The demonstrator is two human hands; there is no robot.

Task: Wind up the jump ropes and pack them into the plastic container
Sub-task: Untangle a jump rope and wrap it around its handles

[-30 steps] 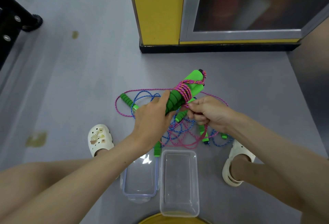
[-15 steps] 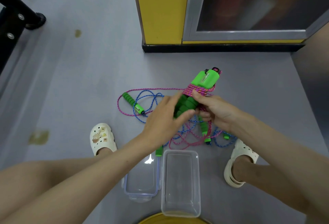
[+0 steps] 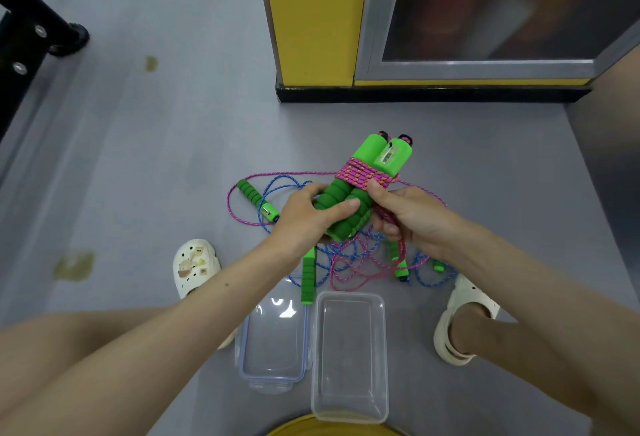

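Note:
Two green foam handles (image 3: 367, 179) of a pink jump rope are held side by side above the floor, with pink cord (image 3: 362, 172) wound tightly around their upper part. My left hand (image 3: 308, 214) grips the lower ends of the handles. My right hand (image 3: 405, 217) holds the loose pink cord, thumb against the windings. Underneath, a tangle of blue and pink rope (image 3: 349, 262) with several green handles lies on the grey floor. The clear plastic container (image 3: 349, 363) stands open in front of me, and its lid (image 3: 273, 345) rests to its left.
A yellow cabinet (image 3: 311, 16) with a glass door stands on a black plinth ahead. Black metal equipment (image 3: 31, 30) is at the far left. My feet in white clogs (image 3: 195, 266) flank the ropes. A yellow round object (image 3: 311, 428) shows at the bottom edge.
The handle bundle has turned so both handles show side by side. My left hand has regripped their lower ends, and my right hand has shifted up beside the windings.

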